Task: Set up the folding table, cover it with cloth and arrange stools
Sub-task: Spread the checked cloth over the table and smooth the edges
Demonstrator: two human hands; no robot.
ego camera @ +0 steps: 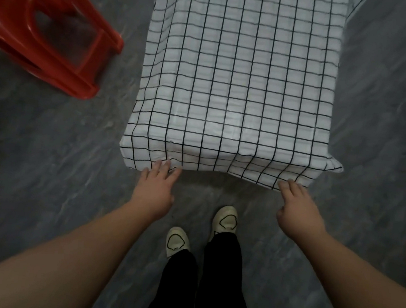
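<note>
White cloth w/ black grid [241, 71] covers table (table itself hidden), near edge hanging twd person. L hand [156, 189] + R hand [299, 209]: fingertips touch hem, thumbs off cloth, nothing gripped. Red plastic stool [48, 32] on grey floor [50, 152], left of table, apart.

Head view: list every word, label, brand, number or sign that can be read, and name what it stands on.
No readable text anywhere in this view.
Checked cloth: only a black grid, no words.
Shoes: a black outline shape on each, not letters.
Red stool: no label or mark shows.
</note>
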